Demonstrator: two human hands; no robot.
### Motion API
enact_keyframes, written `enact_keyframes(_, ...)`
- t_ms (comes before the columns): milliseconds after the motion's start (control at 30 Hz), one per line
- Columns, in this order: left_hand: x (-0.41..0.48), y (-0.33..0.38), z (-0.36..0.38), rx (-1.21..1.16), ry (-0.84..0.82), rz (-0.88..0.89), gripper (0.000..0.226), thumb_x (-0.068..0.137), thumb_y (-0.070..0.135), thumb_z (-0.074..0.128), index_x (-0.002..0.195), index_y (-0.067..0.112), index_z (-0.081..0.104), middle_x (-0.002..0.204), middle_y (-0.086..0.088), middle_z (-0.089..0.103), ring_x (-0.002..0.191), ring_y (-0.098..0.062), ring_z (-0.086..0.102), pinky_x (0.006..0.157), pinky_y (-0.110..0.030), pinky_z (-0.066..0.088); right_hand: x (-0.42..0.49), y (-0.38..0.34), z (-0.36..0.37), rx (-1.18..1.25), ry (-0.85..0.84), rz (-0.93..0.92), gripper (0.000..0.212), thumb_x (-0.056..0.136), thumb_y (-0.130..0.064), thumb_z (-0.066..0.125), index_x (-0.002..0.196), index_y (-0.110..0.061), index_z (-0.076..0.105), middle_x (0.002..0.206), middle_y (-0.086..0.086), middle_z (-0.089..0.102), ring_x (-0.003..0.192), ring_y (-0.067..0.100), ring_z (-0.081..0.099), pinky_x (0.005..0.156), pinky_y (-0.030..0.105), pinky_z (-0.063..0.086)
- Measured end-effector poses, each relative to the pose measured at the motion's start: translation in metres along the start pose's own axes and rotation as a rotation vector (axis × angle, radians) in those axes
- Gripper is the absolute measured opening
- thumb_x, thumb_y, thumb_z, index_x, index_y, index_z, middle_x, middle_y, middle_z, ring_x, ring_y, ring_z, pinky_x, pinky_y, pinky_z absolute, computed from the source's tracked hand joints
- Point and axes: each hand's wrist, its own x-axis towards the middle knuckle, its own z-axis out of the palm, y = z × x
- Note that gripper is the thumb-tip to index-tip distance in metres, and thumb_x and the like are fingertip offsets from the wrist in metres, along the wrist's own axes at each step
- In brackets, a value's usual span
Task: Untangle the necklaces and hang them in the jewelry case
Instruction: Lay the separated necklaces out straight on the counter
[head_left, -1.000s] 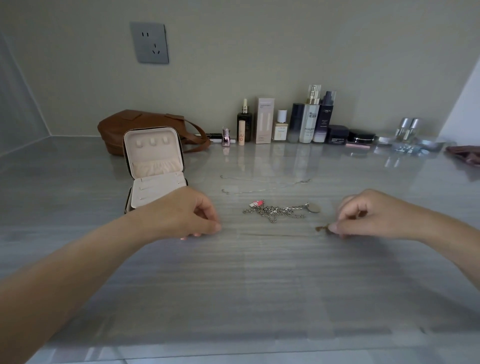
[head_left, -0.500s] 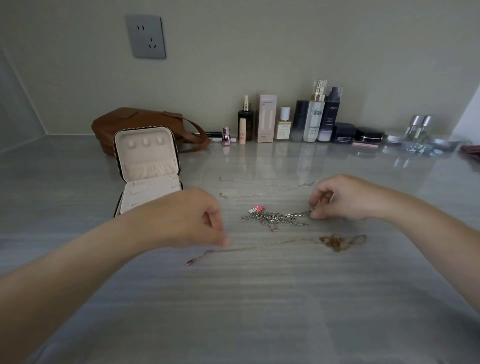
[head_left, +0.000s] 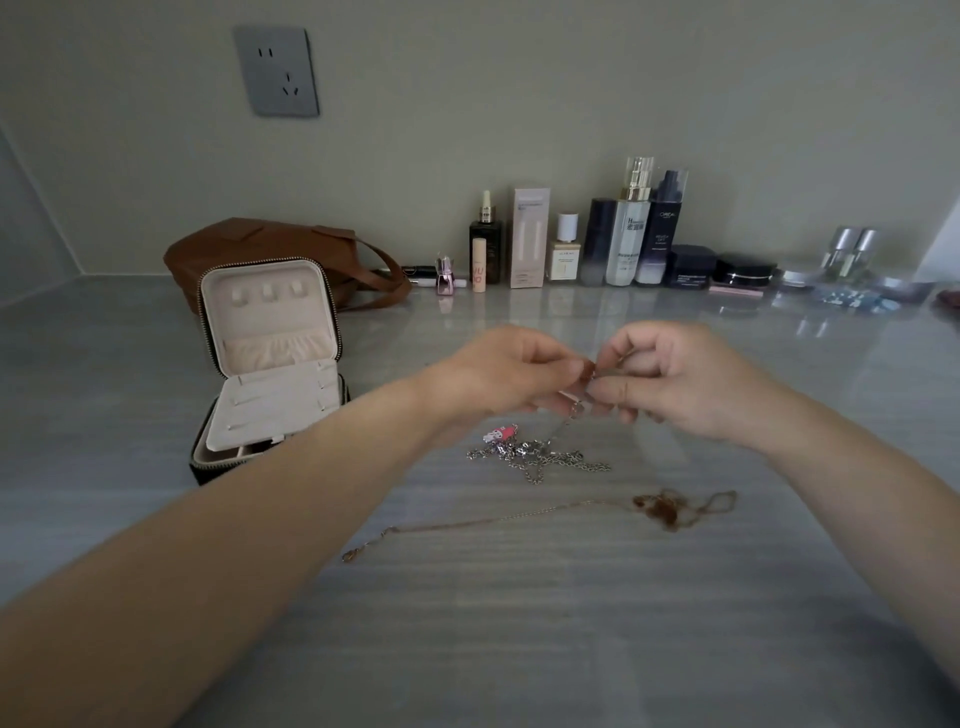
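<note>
Silver necklace (head_left: 535, 457) pinched by left hand (head_left: 498, 371) and right hand (head_left: 670, 379); gold necklace (head_left: 658, 506) lies nearby, making two.

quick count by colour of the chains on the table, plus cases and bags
silver tangle: 1 (strands not countable)
gold chain: 1
case: 1
bag: 1
total: 4

The left hand (head_left: 511, 371) and right hand (head_left: 670, 379), well apart a second ago at either end of the gold chain (head_left: 519, 517), now meet fingertip to fingertip above the silver necklace (head_left: 535, 454). Both pinch one end of it, and that end is now raised off the table. The gold chain (taut before) now lies released and slack on the near side, bunched at its right end.
</note>
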Motion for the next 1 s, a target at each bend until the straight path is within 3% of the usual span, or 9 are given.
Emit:
enact_keyframes(67, 0.004, -0.004, -0.005, -0.079, -0.026, -0.024, 0.016, 0.095, 0.020, 0.051, 0.094, 0.018, 0.067, 0.083, 0.007, 0.071, 0.084, -0.012, 0.064, 0.092, -0.036, 0.044, -0.001, -0.002, -0.003, 0.098, 0.062, -0.009, 0.011, 0.083, -0.008, 0.067, 0.082, -0.016, 0.059, 0.061, -0.005, 0.070, 0.049, 0.003, 0.056, 0.048, 0.017, 0.042)
enact_keyframes(133, 0.005, -0.007, -0.008, -0.144, -0.043, -0.022, 0.013, 0.091, 0.021, 0.056, 0.087, 0.021, 0.069, 0.075, 0.008, 0.070, 0.079, -0.013, 0.064, 0.082, -0.032, 0.043, -0.001, -0.003, -0.006, 0.193, 0.113, -0.031, 0.009, 0.084, -0.009, 0.066, 0.084, -0.017, 0.061, 0.063, -0.002, 0.069, 0.051, 0.006, 0.055, 0.049, 0.018, 0.043)
enact_keyframes(300, 0.007, -0.008, -0.012, -0.226, 0.019, -0.056, 0.005, 0.085, 0.017, 0.064, 0.082, 0.018, 0.067, 0.064, 0.007, 0.065, 0.065, -0.011, 0.064, 0.074, -0.028, 0.046, 0.001, -0.002, -0.011, 0.322, 0.229, -0.034, 0.010, 0.086, -0.008, 0.064, 0.084, -0.018, 0.062, 0.062, -0.003, 0.067, 0.053, 0.008, 0.052, 0.051, 0.021, 0.044)
enact_keyframes(533, 0.008, -0.012, -0.023, -0.245, 0.089, -0.068, 0.020, 0.088, 0.017, 0.062, 0.068, 0.016, 0.058, 0.055, 0.005, 0.050, 0.051, -0.010, 0.050, 0.056, -0.023, 0.043, 0.001, 0.008, -0.020, 0.413, 0.303, -0.007, 0.013, 0.088, -0.007, 0.060, 0.082, -0.019, 0.060, 0.065, -0.001, 0.064, 0.053, 0.008, 0.051, 0.050, 0.021, 0.043)
enact_keyframes(767, 0.006, -0.016, -0.031, -0.426, 0.151, -0.132, 0.032, 0.092, 0.027, 0.055, 0.063, 0.017, 0.046, 0.051, 0.006, 0.040, 0.045, -0.009, 0.041, 0.062, -0.028, 0.041, 0.003, 0.016, -0.030, 0.457, 0.383, 0.015, 0.016, 0.091, -0.008, 0.058, 0.081, -0.021, 0.058, 0.062, -0.006, 0.063, 0.053, 0.006, 0.052, 0.049, 0.020, 0.041)
enact_keyframes(1000, -0.002, -0.020, -0.046, -0.534, 0.234, -0.162, 0.033, 0.093, 0.035, 0.054, 0.064, 0.020, 0.046, 0.052, 0.007, 0.033, 0.043, -0.008, 0.031, 0.060, -0.026, 0.042, 0.000, 0.011, -0.040, 0.646, 0.455, 0.059, 0.016, 0.096, -0.012, 0.050, 0.082, -0.020, 0.052, 0.080, 0.001, 0.074, 0.058, 0.008, 0.064, 0.049, 0.020, 0.046)
